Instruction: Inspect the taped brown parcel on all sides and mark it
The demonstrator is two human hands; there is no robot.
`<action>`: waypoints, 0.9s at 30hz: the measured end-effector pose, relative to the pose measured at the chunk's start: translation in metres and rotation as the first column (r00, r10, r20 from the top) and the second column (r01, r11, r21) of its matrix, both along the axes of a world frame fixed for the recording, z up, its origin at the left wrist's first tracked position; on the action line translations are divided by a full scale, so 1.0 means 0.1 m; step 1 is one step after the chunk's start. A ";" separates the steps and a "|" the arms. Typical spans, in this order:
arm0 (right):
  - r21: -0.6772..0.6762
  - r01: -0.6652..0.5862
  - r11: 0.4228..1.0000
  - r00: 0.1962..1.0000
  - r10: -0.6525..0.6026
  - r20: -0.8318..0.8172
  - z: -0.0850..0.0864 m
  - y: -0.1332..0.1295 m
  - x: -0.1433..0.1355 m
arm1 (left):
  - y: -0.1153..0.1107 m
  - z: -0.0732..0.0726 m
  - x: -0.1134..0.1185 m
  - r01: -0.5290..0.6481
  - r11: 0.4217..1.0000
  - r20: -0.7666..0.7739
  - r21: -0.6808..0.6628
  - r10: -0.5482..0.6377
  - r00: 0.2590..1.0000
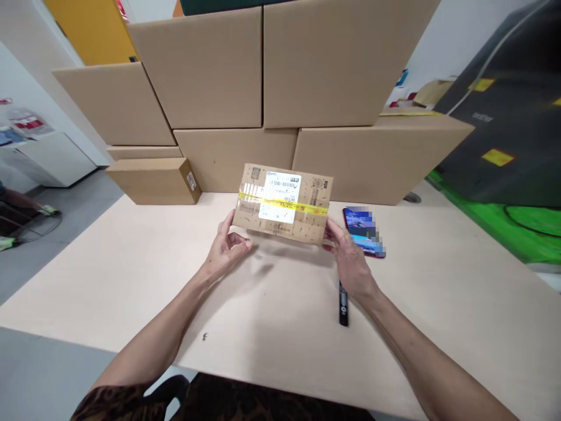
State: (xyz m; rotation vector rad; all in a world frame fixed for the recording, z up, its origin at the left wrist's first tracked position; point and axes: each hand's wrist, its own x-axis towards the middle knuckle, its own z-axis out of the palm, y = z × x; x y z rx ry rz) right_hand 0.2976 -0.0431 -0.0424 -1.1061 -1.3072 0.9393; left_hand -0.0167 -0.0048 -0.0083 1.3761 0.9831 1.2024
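Note:
A small cardboard parcel (307,228) with a white label and a yellow tape strip is raised a little over the table, its labelled face towards me. My left hand (228,245) grips its lower left corner, thumb below the edge. At the right end, my right hand (348,257) holds the lower corner, its fingertips partly hidden behind the box. Under and beside my right wrist lies a black pen-like tool (343,307) on the table. A phone (363,231) with a lit screen lies just beyond my right hand.
Large cardboard boxes (324,64) are stacked along the back of the table (109,280). A smaller closed carton (153,181) stands at the back left. Behind on the right are a dark panel (499,117) and green material (504,222).

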 end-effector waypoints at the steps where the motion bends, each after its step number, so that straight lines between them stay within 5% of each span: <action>1: -0.011 0.006 1.000 1.000 -0.006 -0.031 0.01 0.00 0.00 | 0.00 -0.01 0.00 0.004 1.000 -0.011 0.003 -0.004 1.000; 8: -0.054 0.023 0.998 0.987 -0.031 -0.155 0.10 -0.03 -0.04 | 0.07 -0.10 -0.06 -0.028 0.987 -0.151 0.156 0.052 0.987; 14: 0.119 0.102 0.988 0.949 -0.061 -0.308 0.18 -0.08 -0.13 | 0.11 -0.12 -0.19 -0.140 0.930 -0.274 0.340 0.240 0.931; 21: 0.320 0.108 0.941 0.943 0.005 -0.334 0.33 -0.16 -0.15 | 0.08 -0.12 -0.07 -0.069 0.928 0.019 0.367 0.066 0.998; 27: 0.278 0.094 0.956 0.938 0.008 -0.346 0.36 -0.19 -0.15 | -0.01 0.00 -0.04 0.000 0.880 0.051 0.476 -0.027 0.998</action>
